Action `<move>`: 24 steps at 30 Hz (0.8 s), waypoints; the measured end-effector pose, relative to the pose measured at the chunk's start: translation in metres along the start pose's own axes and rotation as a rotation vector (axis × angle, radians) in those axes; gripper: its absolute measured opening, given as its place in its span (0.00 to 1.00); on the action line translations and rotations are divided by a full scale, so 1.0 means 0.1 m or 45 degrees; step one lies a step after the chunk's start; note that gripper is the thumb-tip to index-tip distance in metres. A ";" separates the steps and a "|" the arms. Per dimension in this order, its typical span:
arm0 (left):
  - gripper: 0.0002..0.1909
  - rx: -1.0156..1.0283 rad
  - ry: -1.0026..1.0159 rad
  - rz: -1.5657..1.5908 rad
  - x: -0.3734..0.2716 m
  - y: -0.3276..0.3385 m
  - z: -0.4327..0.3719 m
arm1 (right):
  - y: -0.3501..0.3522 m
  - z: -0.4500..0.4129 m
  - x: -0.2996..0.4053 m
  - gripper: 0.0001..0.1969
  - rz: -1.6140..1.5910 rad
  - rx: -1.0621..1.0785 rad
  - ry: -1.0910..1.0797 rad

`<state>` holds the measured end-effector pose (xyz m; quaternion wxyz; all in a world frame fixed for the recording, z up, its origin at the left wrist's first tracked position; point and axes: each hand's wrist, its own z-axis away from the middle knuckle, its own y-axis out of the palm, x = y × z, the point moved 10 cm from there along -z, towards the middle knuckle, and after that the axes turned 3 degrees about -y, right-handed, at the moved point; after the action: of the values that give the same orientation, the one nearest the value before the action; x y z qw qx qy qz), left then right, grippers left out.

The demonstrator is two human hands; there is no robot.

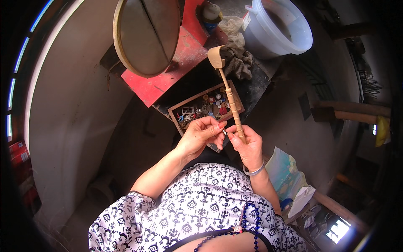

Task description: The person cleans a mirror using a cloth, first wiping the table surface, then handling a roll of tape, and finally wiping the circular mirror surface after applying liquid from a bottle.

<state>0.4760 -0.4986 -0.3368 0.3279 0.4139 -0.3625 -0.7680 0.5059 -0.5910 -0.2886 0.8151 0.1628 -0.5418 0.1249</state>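
Observation:
My left hand (198, 135) pinches a small, pale, shiny piece (224, 132) between thumb and fingertips; its kind is too small to tell. Close on the right, my right hand (248, 143) grips the lower end of a tan back scratcher (231, 100) with a ribbed handle, and its thumb and forefinger reach to the same small piece. The scratcher's curved head points up and away from me. Beyond both hands, an open wooden drawer (176, 108) holds buttons in several colours and small metal bits. A bangle circles my right wrist.
A round framed mirror (148, 37) stands on a red surface (148, 85) at the back left. Behind the scratcher's head lies a crumpled grey-brown cloth (237, 61). A translucent plastic bucket (267, 31) is at the back right. Floral-patterned material (283, 173) lies beside my right forearm.

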 end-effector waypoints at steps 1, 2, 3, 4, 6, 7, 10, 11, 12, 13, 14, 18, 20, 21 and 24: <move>0.07 0.000 -0.001 0.000 0.00 0.00 0.00 | -0.02 0.00 -0.03 0.10 0.000 -0.001 0.000; 0.08 -0.005 -0.001 -0.001 0.00 0.00 0.00 | -0.02 0.00 -0.05 0.10 0.065 0.024 -0.041; 0.08 -0.010 -0.001 -0.002 0.01 0.00 -0.01 | -0.02 0.00 -0.04 0.10 0.132 0.049 -0.082; 0.08 -0.009 -0.001 -0.001 0.00 0.01 -0.01 | -0.01 -0.01 -0.04 0.10 0.132 0.049 -0.081; 0.08 -0.026 -0.014 -0.011 -0.01 0.01 0.00 | 0.04 -0.01 -0.01 0.09 0.057 0.060 -0.110; 0.08 -0.026 -0.013 -0.010 0.00 0.00 0.00 | 0.05 -0.01 0.00 0.09 0.057 0.061 -0.110; 0.09 0.025 0.005 0.005 0.01 0.01 -0.01 | 0.04 -0.01 0.00 0.10 0.095 0.052 -0.106; 0.09 0.024 0.005 0.008 0.01 0.00 -0.01 | 0.02 -0.01 -0.02 0.10 0.116 0.045 -0.114; 0.09 0.024 0.004 0.011 0.02 0.00 -0.01 | 0.01 -0.01 -0.03 0.10 0.135 0.038 -0.122; 0.09 0.024 0.004 0.011 0.01 0.01 -0.01 | 0.00 -0.01 -0.03 0.10 0.136 0.039 -0.122; 0.09 0.008 -0.008 0.001 0.01 0.01 -0.01 | -0.01 -0.01 -0.04 0.10 0.166 0.029 -0.110; 0.09 -0.030 -0.028 -0.010 0.05 -0.04 -0.03 | -0.02 -0.02 -0.02 0.09 0.150 -0.020 -0.160; 0.09 -0.119 0.035 -0.133 -0.02 -0.15 -0.03 | -0.10 -0.02 -0.06 0.09 0.123 -0.066 -0.105; 0.09 -0.203 0.099 -0.257 -0.09 -0.24 -0.03 | -0.19 -0.02 -0.10 0.09 0.100 -0.115 -0.052; 0.10 -0.411 0.211 -0.569 -0.24 -0.51 -0.02 | -0.33 -0.02 -0.14 0.11 0.189 -0.106 -0.049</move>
<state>0.4777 -0.4535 -0.3698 0.2408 0.4874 -0.1073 -0.8325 0.5154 -0.6209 -0.3062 0.7992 0.0906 -0.5725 0.1591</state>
